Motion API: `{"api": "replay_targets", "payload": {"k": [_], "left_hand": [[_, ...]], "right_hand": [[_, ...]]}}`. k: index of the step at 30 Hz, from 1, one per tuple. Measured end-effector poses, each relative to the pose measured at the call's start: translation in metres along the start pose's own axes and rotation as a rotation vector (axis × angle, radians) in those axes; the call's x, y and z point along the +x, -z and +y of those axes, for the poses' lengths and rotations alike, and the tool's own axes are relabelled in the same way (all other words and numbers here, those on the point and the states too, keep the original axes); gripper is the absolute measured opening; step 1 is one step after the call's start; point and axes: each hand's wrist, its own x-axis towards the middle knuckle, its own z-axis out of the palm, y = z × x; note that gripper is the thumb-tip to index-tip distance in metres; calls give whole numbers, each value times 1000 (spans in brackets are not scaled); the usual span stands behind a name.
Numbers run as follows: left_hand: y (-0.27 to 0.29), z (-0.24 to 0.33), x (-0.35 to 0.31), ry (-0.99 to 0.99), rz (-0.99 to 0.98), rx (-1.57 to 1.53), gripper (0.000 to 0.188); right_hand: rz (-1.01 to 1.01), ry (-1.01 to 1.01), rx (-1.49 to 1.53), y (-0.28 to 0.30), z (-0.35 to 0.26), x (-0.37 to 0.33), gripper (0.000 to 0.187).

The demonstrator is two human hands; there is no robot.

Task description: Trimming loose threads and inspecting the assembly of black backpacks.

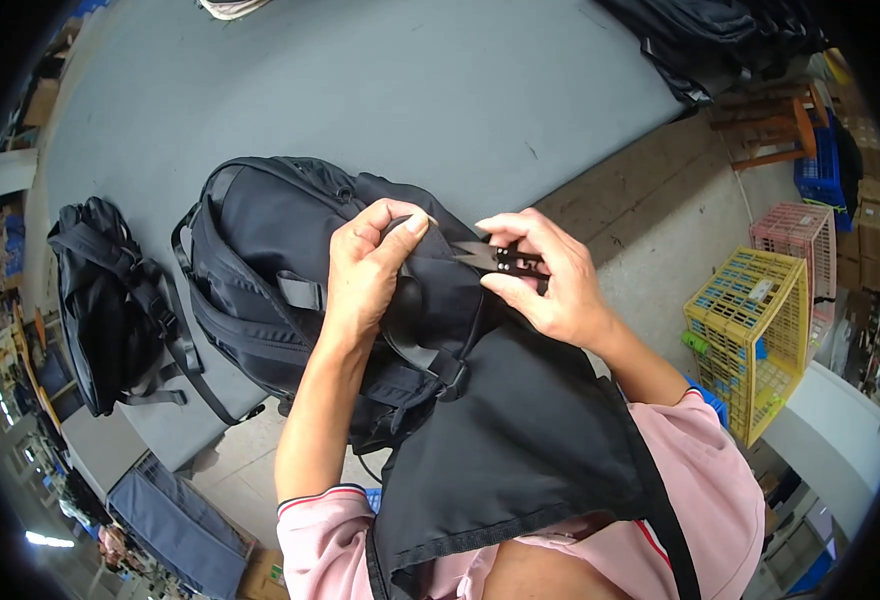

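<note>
A black backpack (270, 225) lies on the grey table in front of me, with its straps and a buckle hanging toward my apron. My left hand (368, 265) pinches a piece of the backpack's black fabric between thumb and fingers. In my right hand (550, 275) is a pair of small thread snips (495, 258) with black handles. Their metal blades point left, at the fabric just right of my left hand. Whether the blades touch the fabric I cannot tell.
Another black backpack (110, 300) lies at the left of the grey table (380, 90), and more black bags (730, 40) sit at its far right corner. On the floor to the right stand a yellow crate (745, 330), a pink crate (798, 235) and a wooden stool (775, 125).
</note>
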Motion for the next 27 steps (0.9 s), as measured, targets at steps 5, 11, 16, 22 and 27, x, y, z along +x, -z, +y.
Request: {"api": "replay_targets", "payload": {"k": [5,11,16,22,27], "left_hand": [[-3,-1,-5,-51,45,-6,10],[-3,-1,-4,-67,55,-37,9],[-1,-3,-4,-69,37,-72,9],[0,-3,-3,-85,37,-39,10],[0,-4,-1,-87,35,-94,12]], "right_hand": [[57,237,-177,9,3,0,29],[49,364,-330,13,6,2,32],[46,407,-388,14,1,3,32],[47,405,-365,10,4,2,30],[70,244,-88,6,4,2,30]]}}
